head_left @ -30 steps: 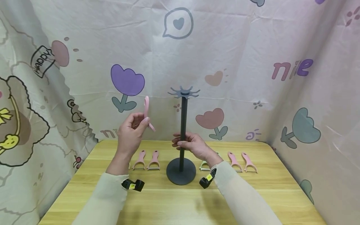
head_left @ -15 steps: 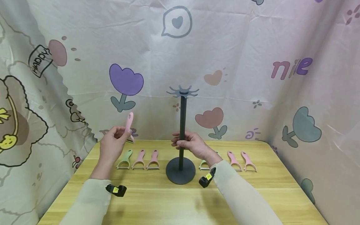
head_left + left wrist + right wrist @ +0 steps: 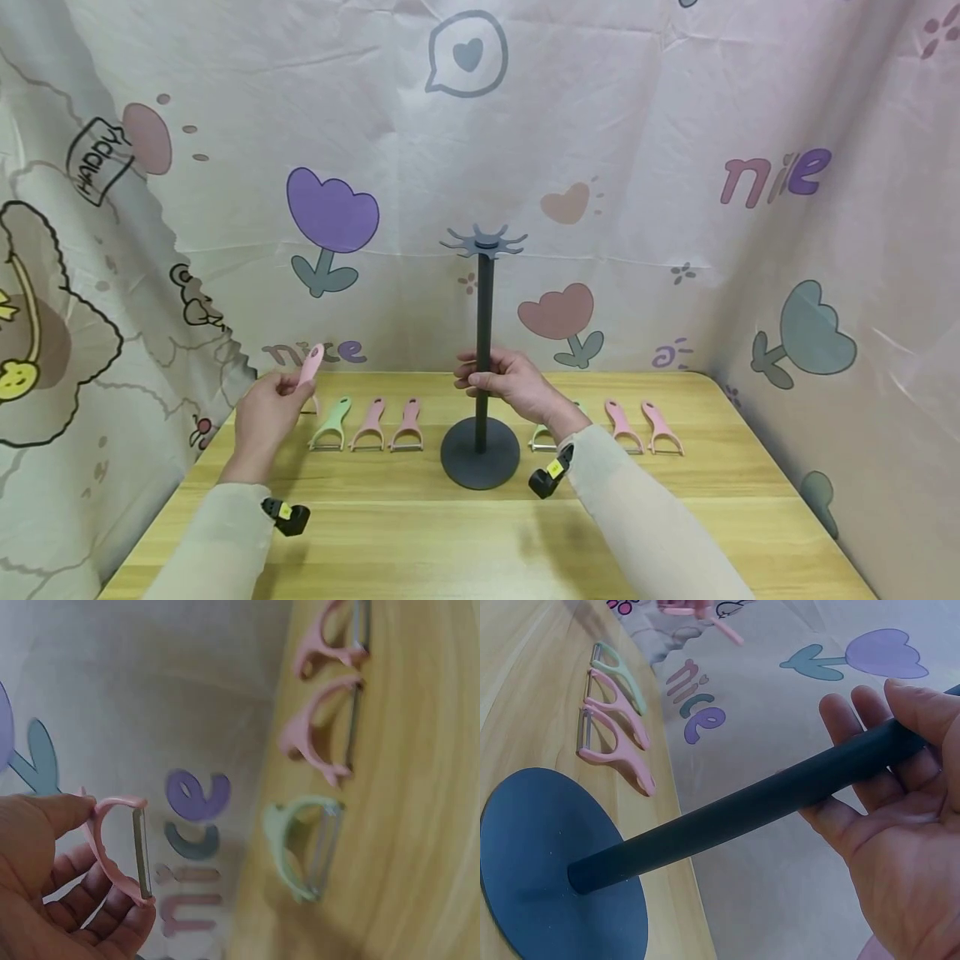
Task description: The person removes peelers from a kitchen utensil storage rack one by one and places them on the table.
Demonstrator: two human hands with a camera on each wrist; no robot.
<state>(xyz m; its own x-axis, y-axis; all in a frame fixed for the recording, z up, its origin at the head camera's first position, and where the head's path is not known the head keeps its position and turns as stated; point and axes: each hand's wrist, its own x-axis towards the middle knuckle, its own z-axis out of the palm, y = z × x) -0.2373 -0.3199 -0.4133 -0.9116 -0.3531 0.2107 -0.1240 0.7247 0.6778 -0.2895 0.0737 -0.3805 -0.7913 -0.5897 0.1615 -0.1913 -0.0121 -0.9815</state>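
Observation:
My left hand (image 3: 264, 421) pinches a pink Y-shaped peeler (image 3: 311, 368) by its handle, thumb on one side. The peeler is held up over the table's back left, its handle upward. In the left wrist view, the peeler's blade (image 3: 142, 853) faces away from the palm. To its right lie a green peeler (image 3: 337, 417) and two pink peelers, one here (image 3: 372, 417) and one farther right (image 3: 410, 417). My right hand (image 3: 517, 387) holds the dark pole (image 3: 484, 312) of an upright rack, its fingers round the pole. Curved hooks (image 3: 483, 243) fan out at the rack's top, bare of peelers.
The rack's round base (image 3: 480, 467) stands on the wooden table (image 3: 420, 542). Right of it lie a green peeler (image 3: 540, 435), partly behind my right wrist, and two pink peelers (image 3: 662, 427). A printed cloth (image 3: 420, 150) hangs behind and along both sides.
My left hand has moved left and down with the pink peeler, from near the rack to beyond the green peeler. The right hand keeps its hold on the pole.

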